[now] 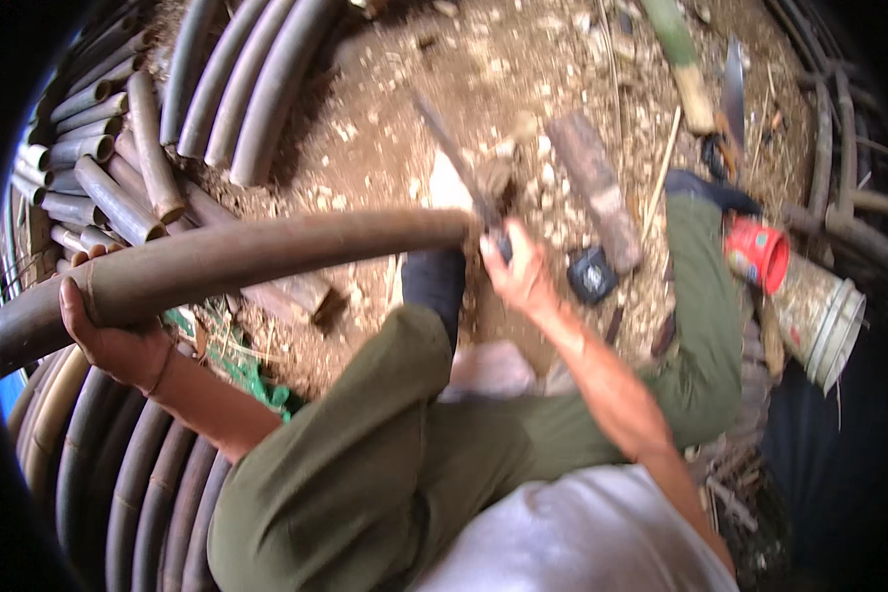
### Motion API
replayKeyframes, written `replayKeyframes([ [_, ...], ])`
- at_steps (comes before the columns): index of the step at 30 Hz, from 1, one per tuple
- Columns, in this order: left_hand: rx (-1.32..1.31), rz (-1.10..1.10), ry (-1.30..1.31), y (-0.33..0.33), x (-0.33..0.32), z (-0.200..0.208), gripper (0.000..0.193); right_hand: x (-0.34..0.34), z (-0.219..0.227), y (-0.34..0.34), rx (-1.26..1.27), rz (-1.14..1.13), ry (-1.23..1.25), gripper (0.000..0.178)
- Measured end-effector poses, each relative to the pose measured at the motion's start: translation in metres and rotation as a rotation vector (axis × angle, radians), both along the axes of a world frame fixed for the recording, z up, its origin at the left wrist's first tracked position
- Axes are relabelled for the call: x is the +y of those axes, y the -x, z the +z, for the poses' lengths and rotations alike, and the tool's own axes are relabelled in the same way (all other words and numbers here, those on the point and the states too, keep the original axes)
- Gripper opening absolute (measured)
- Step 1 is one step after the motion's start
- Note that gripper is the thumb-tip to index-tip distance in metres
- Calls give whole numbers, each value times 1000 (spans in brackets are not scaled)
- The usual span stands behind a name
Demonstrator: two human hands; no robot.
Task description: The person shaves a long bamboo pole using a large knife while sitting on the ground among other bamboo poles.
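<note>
A long brown bamboo pole [266,255] slants across the view, its right end near the middle. My left hand [113,340] is closed around its left part, cupping it from below. My right hand [518,271] is closed on the dark handle of a knife [454,158], whose long blade points away and to the left. The blade passes just beside the pole's right end; whether they touch I cannot tell. Below that end is my dark-shod foot [434,286].
Bamboo poles lie stacked at left [153,493] and far left [266,89]. A wooden block [597,187], a black tape measure [592,274], a green bamboo piece [676,44] and a long blade [734,94] lie on the chip-strewn ground. A red container [757,252] and whitish bucket [819,316] are at right.
</note>
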State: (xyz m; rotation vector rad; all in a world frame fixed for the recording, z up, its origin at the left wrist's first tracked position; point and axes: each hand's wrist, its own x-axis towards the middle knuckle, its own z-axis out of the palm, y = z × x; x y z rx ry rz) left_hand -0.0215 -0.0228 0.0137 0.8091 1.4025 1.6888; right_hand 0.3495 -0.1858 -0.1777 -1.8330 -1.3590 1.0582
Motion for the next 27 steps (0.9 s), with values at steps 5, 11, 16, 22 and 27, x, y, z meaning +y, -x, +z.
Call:
replayKeyframes([
  [5,56,123,41,-18,-2,8,40,21,32,6,0,-93,-260,30],
  [11,63,137,6,-14,-1,8,40,-20,-8,-5,-29,67,196,27],
  [16,127,213,18,-20,-8,13,39,22,46,13,70,-139,-396,28],
  [22,110,188,15,-27,-6,16,40,-3,-13,-11,-93,92,247,32],
  [27,125,183,-20,-19,-9,9,42,25,48,12,95,-134,-309,32],
])
